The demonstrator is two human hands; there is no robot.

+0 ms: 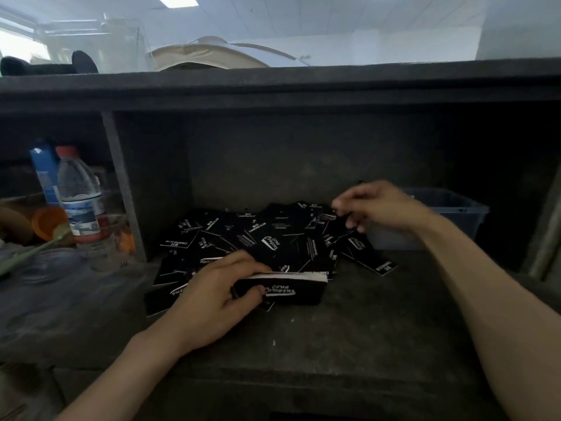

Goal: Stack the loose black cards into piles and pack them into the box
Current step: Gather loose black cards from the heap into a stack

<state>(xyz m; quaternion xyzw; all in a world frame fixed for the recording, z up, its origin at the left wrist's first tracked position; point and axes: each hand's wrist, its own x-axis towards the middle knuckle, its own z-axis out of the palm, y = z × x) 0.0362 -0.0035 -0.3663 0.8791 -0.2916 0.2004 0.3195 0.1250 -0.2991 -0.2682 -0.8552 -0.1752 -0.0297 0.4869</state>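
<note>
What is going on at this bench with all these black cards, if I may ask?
A person is sorting the loose black cards heaped on the dark bench. The left hand grips a gathered stack at the heap's near edge, while the right hand reaches over its far right side; blur hides whether it pinches a card. The grey plastic box sits just behind that hand; its contents are not visible.
</note>
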